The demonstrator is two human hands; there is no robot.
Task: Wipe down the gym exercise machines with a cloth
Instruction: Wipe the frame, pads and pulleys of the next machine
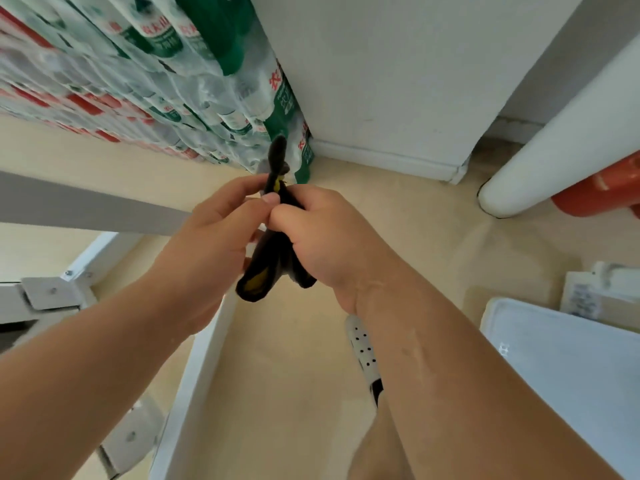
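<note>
Pinching a dark cloth [266, 261], left hand [214, 244] and right hand [329, 237] together, white rail [202, 348] below, bare floor [294, 375] beside

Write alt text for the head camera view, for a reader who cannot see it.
The left hand and right hand grip a bunched dark cloth with yellow patches above a beige floor. Packs of bottled water are stacked behind.

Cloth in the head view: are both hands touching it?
Touching. The head view shows the left hand pinching the cloth near its top and the right hand curled round its middle, with no gap at either.
</note>
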